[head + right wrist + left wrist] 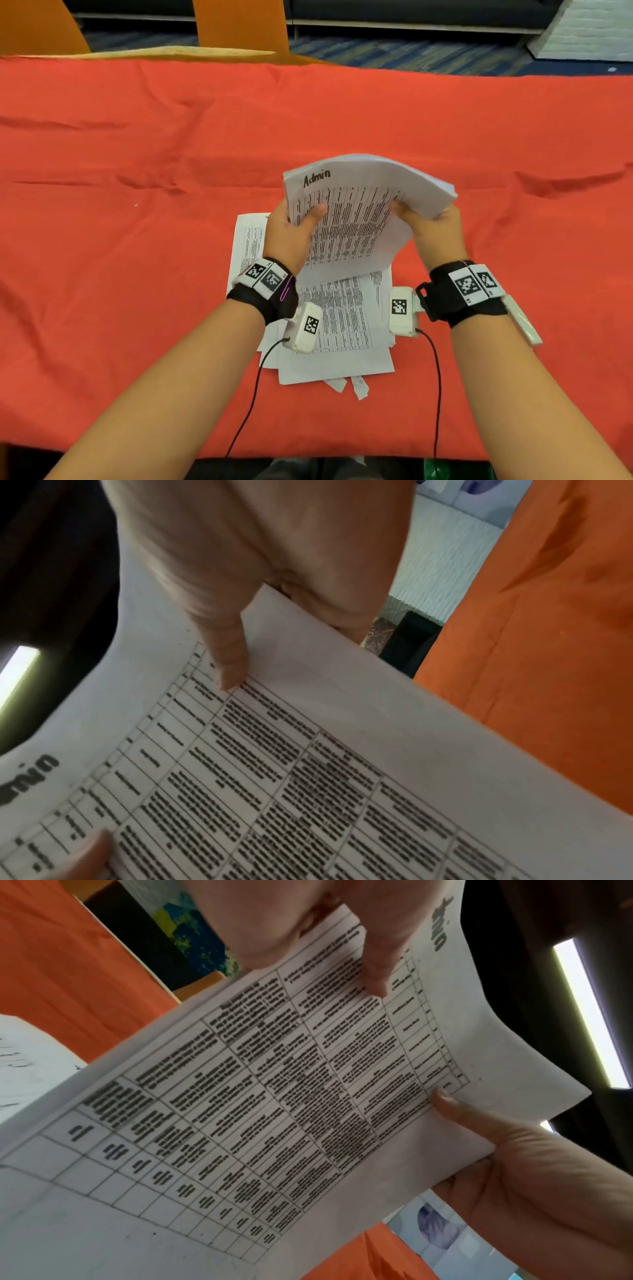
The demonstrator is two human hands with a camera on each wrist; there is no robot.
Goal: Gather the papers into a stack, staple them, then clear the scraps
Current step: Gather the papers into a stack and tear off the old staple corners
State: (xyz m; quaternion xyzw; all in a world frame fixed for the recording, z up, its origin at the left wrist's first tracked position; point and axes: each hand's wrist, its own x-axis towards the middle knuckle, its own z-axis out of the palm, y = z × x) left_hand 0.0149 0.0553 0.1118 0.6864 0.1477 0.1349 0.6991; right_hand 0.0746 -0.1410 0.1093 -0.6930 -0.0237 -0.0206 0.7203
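Both hands hold a sheaf of printed papers (356,212) raised above the loose sheets (342,325) that lie on the red tablecloth (137,154). The left hand (291,233) pinches the sheaf's left edge with the thumb on the printed face, and the right hand (435,229) pinches the right edge the same way. The sheaf looks light and limp: its top, marked "Admin", bows away from the person, so it should handle best gripped at both side edges and tapped square on the cloth; individual sheets could slide out of line. Two small torn scraps (349,385) lie just past the near edge of the loose sheets. Only the head view shows those sheets and scraps; the wrist views instead show each thumb (455,1110) pressed flat on the table grid, close to the margin. No stapler is visible anywhere.
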